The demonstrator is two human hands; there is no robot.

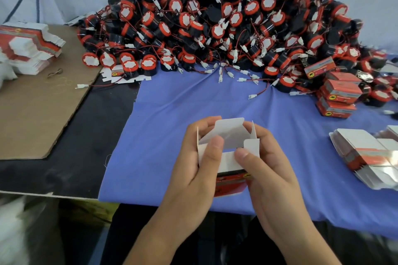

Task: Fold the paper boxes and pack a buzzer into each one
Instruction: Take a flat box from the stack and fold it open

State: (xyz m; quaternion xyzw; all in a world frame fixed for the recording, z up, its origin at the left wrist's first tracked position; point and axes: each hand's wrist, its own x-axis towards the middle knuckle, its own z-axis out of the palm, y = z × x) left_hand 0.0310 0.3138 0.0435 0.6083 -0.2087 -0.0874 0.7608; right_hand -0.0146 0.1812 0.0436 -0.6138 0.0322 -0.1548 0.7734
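Box (231,133): I held it before the buzzers (215,28), flaps up for tucking.
Left hand (197,165): curled round it, thumb on flap.
Right hand (270,170): gripped likewise, steadying.

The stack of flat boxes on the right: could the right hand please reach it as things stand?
Probably, once free: the right hand grips the half-folded box, but only blue cloth lies between it and the stack.

The lower walls of the paper box (229,133) are covered by the left grip (193,170) and right grip (271,174). Right of it, the flat-box stack (361,146) is cut off at the view's edge. Lower left of it, a white mass (13,228) is blurred.
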